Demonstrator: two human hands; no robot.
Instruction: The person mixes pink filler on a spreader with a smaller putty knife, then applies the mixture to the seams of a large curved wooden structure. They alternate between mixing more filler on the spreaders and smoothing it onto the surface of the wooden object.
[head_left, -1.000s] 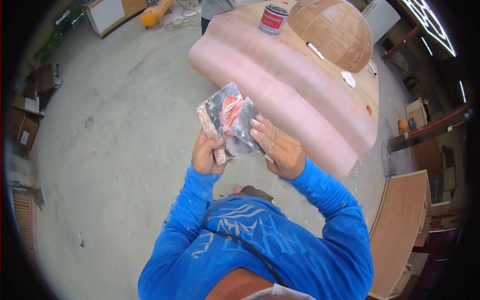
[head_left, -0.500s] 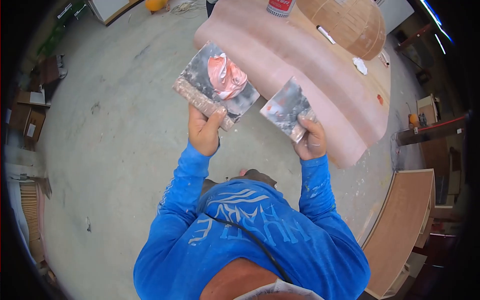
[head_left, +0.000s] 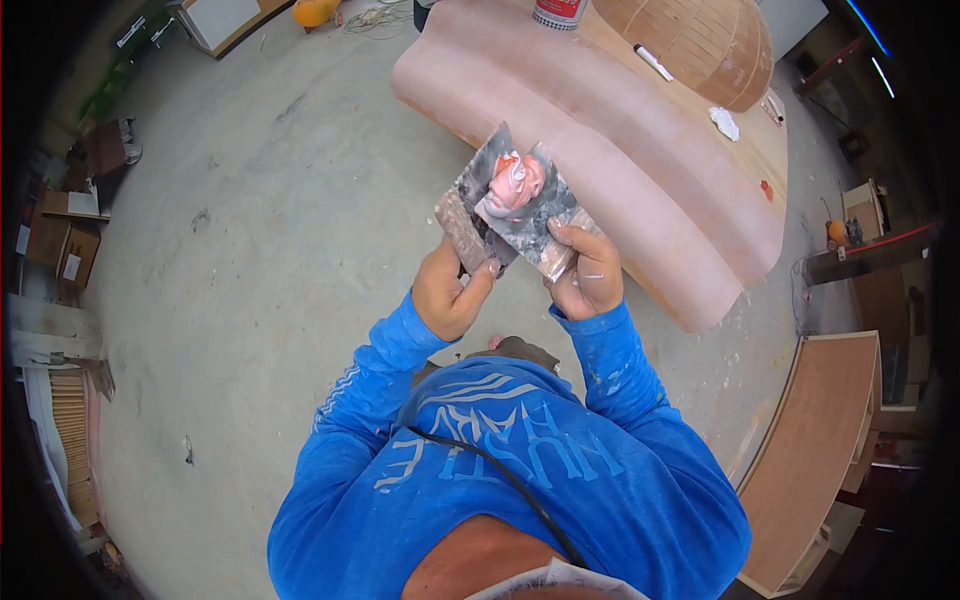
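A workshop: concrete floor (head_left: 250,250), unfinished curved counter (head_left: 620,150), bare plywood cabinet (head_left: 810,460).

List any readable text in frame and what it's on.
"HUSTLE HARD", upside down to the camera, partly creased: on the blue shirt.
Red-and-white label on the can: cut off, unreadable.
No text on the board in the left hand or the scraper in the right hand.

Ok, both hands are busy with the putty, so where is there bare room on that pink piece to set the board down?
Free for the board: the sloping stepped front of the pink piece, up to its wooden top; also the top between rag and red scrap. Crowded: the far end, around can, dome and marker.
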